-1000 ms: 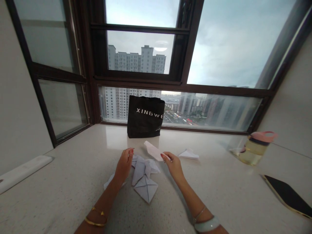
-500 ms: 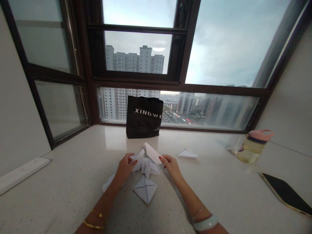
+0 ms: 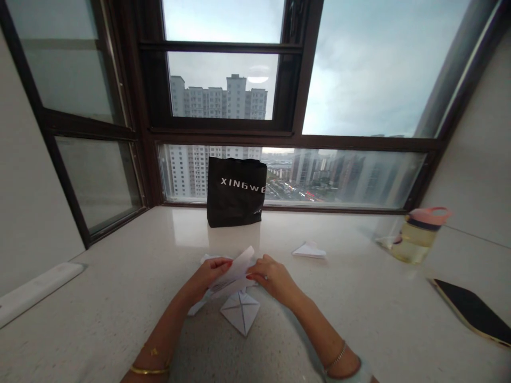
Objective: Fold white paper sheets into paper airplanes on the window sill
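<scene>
Between my hands is a folded sheet of white paper (image 3: 233, 274), raised above the counter. My left hand (image 3: 213, 274) pinches its left side, thumb on top. My right hand (image 3: 272, 276) has its fingers closed at the paper's right edge. Just below lies a folded paper square (image 3: 240, 313) with creases crossing at its middle. Other folded paper pieces (image 3: 198, 306) show partly under my left hand; the held sheet hides most of them. A folded white paper triangle (image 3: 309, 250) rests apart, to the right of my hands.
A black bag (image 3: 236, 199) with white lettering stands by the window. At the right are a bottle with a pink lid (image 3: 419, 239) and a dark phone or tablet (image 3: 473, 311). A long white object (image 3: 42, 290) lies at the left on the speckled counter (image 3: 359, 324).
My hands have come closer together. The sheet that my right hand held has moved left and down, and my left hand now grips it, having let go of the crumpled-looking folded piece.
</scene>
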`<state>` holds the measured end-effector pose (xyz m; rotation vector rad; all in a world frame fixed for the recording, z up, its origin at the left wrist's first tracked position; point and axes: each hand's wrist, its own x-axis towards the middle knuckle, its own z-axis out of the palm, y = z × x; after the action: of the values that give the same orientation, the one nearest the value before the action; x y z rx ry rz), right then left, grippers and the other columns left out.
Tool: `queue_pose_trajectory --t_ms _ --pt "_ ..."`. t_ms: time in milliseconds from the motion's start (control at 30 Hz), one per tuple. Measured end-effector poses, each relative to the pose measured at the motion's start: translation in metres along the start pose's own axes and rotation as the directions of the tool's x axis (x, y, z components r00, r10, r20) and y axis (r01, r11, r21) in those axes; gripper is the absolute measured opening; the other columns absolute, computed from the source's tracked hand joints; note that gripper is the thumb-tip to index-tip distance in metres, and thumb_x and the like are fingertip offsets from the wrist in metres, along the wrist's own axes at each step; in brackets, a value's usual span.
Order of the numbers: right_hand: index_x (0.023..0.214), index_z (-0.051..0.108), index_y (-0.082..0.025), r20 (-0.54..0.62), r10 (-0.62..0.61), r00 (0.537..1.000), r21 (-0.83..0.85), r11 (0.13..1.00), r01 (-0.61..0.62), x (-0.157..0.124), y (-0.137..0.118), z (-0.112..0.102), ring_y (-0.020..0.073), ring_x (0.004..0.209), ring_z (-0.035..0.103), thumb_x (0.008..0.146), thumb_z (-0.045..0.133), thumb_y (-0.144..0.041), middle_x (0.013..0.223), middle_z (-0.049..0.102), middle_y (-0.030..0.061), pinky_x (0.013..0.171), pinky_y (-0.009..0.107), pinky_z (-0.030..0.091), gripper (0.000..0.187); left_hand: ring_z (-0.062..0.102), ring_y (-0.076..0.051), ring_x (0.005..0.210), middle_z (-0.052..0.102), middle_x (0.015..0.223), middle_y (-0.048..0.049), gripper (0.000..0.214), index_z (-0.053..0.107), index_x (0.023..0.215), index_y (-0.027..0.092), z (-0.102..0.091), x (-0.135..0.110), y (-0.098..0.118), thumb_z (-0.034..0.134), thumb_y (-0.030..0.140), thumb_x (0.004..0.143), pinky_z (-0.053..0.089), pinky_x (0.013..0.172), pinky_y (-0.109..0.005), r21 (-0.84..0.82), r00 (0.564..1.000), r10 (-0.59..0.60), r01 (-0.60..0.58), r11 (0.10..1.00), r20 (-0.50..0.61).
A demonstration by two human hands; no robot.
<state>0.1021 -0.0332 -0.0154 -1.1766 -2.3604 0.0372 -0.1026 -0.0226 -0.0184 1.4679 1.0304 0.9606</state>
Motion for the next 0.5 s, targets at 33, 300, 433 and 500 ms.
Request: queue_pose_trajectory --t_ms 33,300,433,500 --pt "0.085 0.067 -0.026 0.002 0.006 1.000 -0.008 1.000 -0.006 0.0001 -0.0010 -0.0005 0.0169 0.079 0.052 0.082 0.049 -0.031 0.076 0.065 0.0024 0.065 0.025 0.038 0.019 0.055 -0.014 0.069 0.066 0.083 -0.0052 0.043 0.065 0.092 0.012 0.0012 0.0004 0.0003 0.058 0.045 0.065 0.041 0.061 -0.023 0.040 1.000 0.022 -0.022 0.999 0.004" --pt "0.087 0.067 -0.025 -0.033 0.068 0.997 -0.001 0.998 -0.068 0.0004 0.0046 -0.0020 0.0167 0.080 0.052 0.082 0.048 -0.029 0.082 0.066 0.0016 0.068 0.027 0.039 0.019 0.057 -0.018 0.079 0.067 0.088 -0.0046 0.040 0.066 0.093 0.013 0.0064 0.0070 -0.0045 0.045 0.042 0.075 0.043 0.071 -0.027 0.340 0.988 0.155 -0.151 0.928 0.016" --pt "0.085 0.067 -0.025 -0.012 0.056 0.998 0.008 0.998 -0.056 0.0007 0.0028 -0.0033 0.0167 0.078 0.052 0.082 0.049 -0.029 0.081 0.066 0.0015 0.066 0.026 0.039 0.019 0.058 -0.017 0.082 0.068 0.090 -0.0035 0.036 0.067 0.093 0.017 0.0040 0.0084 -0.0039 0.042 0.037 0.077 0.042 0.078 -0.027 0.480 0.974 0.218 -0.163 0.862 -0.062" --pt "0.085 0.067 -0.025 -0.009 0.062 0.998 0.016 0.998 -0.062 0.0010 0.0024 -0.0040 0.0168 0.079 0.052 0.082 0.049 -0.028 0.081 0.066 0.0016 0.067 0.026 0.039 0.019 0.058 -0.017 0.082 0.068 0.090 -0.0031 0.035 0.066 0.094 0.018 0.0033 0.0085 -0.0038 0.043 0.038 0.077 0.042 0.079 -0.027 0.501 0.976 0.216 -0.179 0.847 -0.015"
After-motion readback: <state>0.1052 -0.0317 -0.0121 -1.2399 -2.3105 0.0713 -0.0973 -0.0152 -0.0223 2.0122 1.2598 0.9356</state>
